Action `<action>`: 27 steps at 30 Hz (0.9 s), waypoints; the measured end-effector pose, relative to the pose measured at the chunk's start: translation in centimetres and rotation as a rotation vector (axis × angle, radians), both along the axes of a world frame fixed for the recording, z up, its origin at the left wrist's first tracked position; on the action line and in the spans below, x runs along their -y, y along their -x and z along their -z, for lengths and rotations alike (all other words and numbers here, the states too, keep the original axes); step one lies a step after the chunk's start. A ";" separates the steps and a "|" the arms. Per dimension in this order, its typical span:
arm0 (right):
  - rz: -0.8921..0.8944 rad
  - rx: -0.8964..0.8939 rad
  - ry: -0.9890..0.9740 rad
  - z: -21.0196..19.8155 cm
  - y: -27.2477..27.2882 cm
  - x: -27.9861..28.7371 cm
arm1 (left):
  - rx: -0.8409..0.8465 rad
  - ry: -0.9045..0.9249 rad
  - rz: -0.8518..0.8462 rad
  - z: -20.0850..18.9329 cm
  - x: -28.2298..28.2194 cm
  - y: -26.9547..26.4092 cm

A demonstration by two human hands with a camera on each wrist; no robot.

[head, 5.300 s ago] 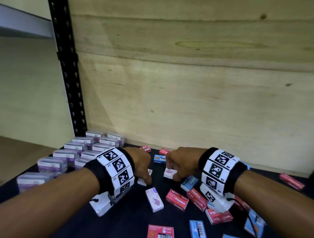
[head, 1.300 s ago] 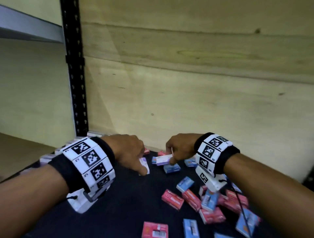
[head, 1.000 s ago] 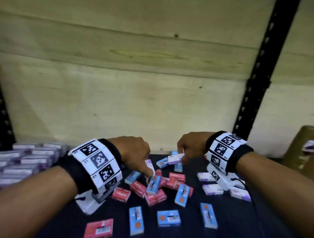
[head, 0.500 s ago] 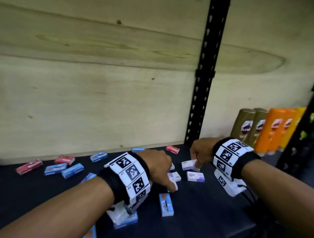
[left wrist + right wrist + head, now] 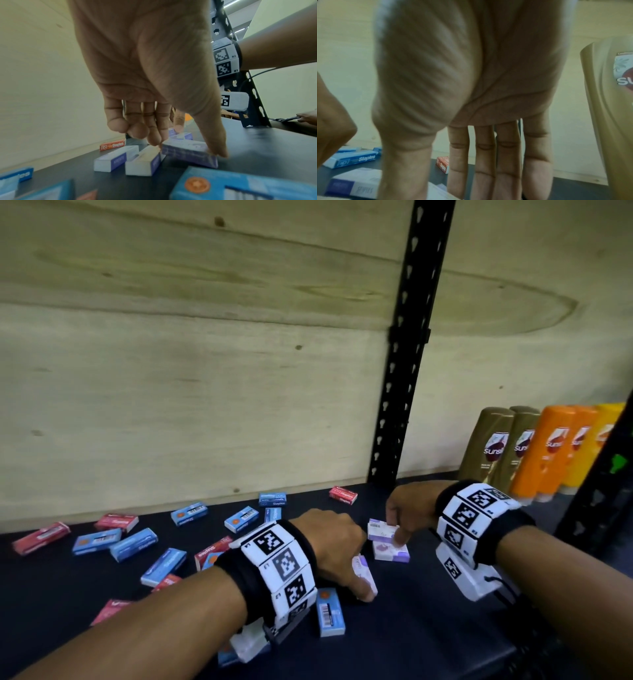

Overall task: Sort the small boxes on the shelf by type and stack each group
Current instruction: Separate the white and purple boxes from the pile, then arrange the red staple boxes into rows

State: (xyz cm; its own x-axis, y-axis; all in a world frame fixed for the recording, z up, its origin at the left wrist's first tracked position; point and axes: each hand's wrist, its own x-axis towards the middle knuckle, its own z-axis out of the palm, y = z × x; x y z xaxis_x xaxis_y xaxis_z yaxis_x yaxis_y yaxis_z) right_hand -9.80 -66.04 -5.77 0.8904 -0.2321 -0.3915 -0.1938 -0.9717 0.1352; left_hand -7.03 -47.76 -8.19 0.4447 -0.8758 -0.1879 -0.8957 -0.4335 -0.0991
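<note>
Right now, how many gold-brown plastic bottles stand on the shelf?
2. The left gold-brown bottle stands nearest the black shelf post; the right gold-brown bottle stands between it and the orange bottles. Others may be hidden.

Boxes [image 5: 132, 544] lie scattered on the shelf [image 5: 411, 638] toward nine o'clock; bottles [image 5: 534, 453] stand at two o'clock, beyond the post [image 5: 404, 392] at twelve.

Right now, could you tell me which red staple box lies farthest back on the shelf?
The red staple box beside the black upright; the other red ones lie further left and nearer.
</note>
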 end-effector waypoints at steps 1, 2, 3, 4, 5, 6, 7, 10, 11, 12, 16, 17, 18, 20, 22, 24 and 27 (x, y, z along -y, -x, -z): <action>0.003 0.021 -0.013 0.0 -0.1 0.1 | -0.002 0.002 -0.004 0.0 -0.2 -0.1; 0.006 0.041 -0.025 -0.1 -0.2 0.1 | -0.006 0.004 -0.011 0.0 -0.5 -0.2; 0.003 0.058 -0.034 -0.2 -0.4 0.0 | -0.012 0.005 -0.021 0.0 -1.0 -0.4; 0.000 0.076 -0.039 -0.3 -0.6 0.0 | -0.022 0.009 -0.030 -0.1 -1.4 -0.7; -0.005 0.093 -0.040 -0.5 -0.9 -0.2 | -0.035 0.020 -0.041 -0.3 -1.9 -1.0; -0.013 0.109 -0.035 -0.8 -1.3 -0.5 | -0.051 0.035 -0.057 -0.5 -2.5 -1.4; -0.018 0.123 -0.027 -1.0 -1.7 -0.7 | -0.067 0.049 -0.078 -0.7 -3.2 -1.8; -0.027 0.148 -0.013 -1.5 -3.4 -1.4 | -0.061 0.058 -0.156 -1.4 -5.3 -3.7; -0.034 0.146 -0.011 -1.5 -4.3 -1.6 | -0.049 0.057 -0.185 -1.6 -6.2 -4.4; -0.039 0.137 -0.005 -1.5 -5.0 -1.7 | -0.043 0.057 -0.212 -1.7 -6.9 -5.1; -0.038 0.083 0.071 -0.7 -8.5 -2.2 | -0.038 0.072 -0.306 -1.7 -9.8 -7.7; -0.036 0.075 0.090 -0.4 -9.3 -2.1 | -0.040 0.069 -0.327 -1.7 -10.4 -8.2; -0.037 0.063 0.106 -0.2 -10.1 -2.1 | -0.044 0.061 -0.350 -1.8 -11.1 -8.8; -0.040 0.041 0.137 0.3 -11.3 -2.0 | -0.048 0.048 -0.390 -2.0 -12.3 -9.6; -0.035 0.042 0.183 0.7 -12.2 -2.1 | -0.046 0.043 -0.430 -2.3 -13.6 -10.5; -0.042 0.023 0.235 1.0 -12.7 -2.7 | -0.048 0.032 -0.467 -2.6 -15.0 -11.3; -0.060 -0.027 0.295 1.0 -13.2 -3.3 | -0.051 0.030 -0.514 -3.2 -17.1 -12.1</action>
State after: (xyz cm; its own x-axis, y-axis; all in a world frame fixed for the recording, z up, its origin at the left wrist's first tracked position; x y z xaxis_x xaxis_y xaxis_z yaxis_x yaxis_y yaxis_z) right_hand 3.42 -62.70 -6.73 0.8963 -0.2867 -0.3383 -0.1299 -0.8992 0.4179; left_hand 5.05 -30.68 -5.04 0.8098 -0.5520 -0.1989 -0.5697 -0.8208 -0.0418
